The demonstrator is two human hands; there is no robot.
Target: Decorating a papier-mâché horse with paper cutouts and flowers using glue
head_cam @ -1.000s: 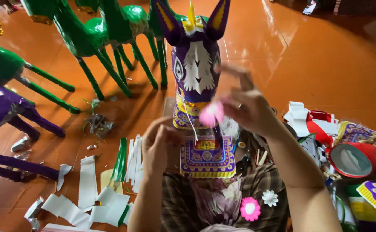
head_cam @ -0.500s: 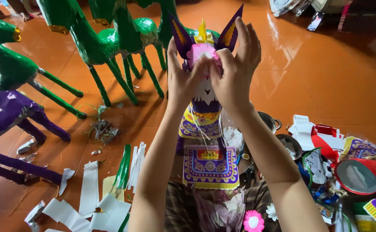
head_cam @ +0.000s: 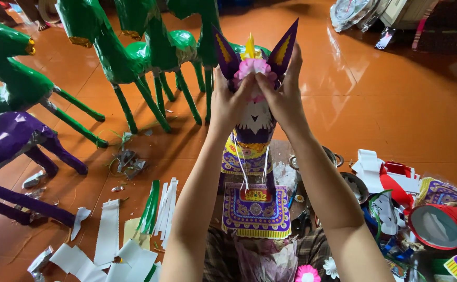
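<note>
Pinching the pink flower between them, both hands press it onto the purple horse head.

My left hand and right hand cover the forehead and upper face of the purple paper horse head, and my fingers hide most of the pink paper flower. My forearms run off the bottom edge. The green paper horses lose their heads at the top edge, and the purple paper horse is cut by the left edge. The red round container sits half cropped at right.
</note>
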